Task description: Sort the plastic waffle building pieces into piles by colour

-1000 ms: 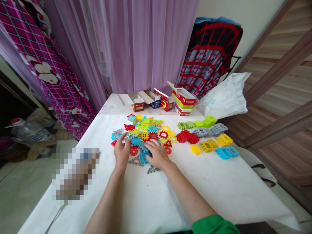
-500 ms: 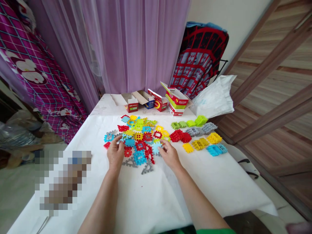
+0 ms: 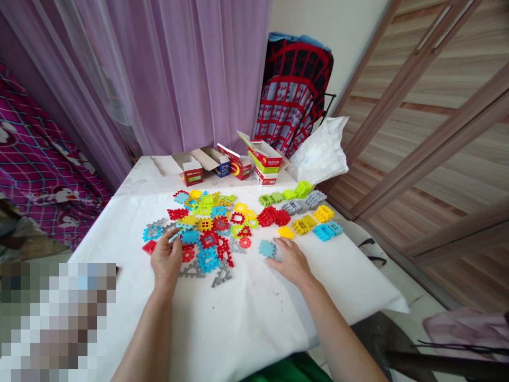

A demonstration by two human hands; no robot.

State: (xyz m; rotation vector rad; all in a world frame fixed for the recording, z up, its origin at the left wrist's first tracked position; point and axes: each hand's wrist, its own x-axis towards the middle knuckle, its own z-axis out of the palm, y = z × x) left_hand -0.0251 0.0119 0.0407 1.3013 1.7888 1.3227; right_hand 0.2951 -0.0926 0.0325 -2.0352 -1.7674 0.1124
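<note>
My right hand point(image 3: 292, 261) has a light blue notched plastic building block point(image 3: 267, 248) at its fingertips, between thumb and fingers, low over the white cloth. Left of it spreads a mixed pile of blocks in red, yellow, blue, green and grey, among them a blue window-shaped block point(image 3: 208, 260) and a grey triangular block point(image 3: 221, 276). At the pile's left edge is my left hand point(image 3: 166, 261), open, its thumb and index finger apart beside a blue block point(image 3: 190, 236). Part of a red block point(image 3: 150, 248) shows just left of that hand.
Sorted stacks lie at the right: green point(image 3: 303, 189), grey point(image 3: 316, 198), red point(image 3: 270, 216), yellow point(image 3: 304, 225) and blue point(image 3: 328, 231). Open cardboard boxes point(image 3: 192, 175) line the back, with a white bag point(image 3: 320, 151) beside them. A blurred patch covers the lower left.
My right hand has moved right, away from the pile, with the light blue block. My left hand stays by the pile's left edge. The view has turned to the right.
</note>
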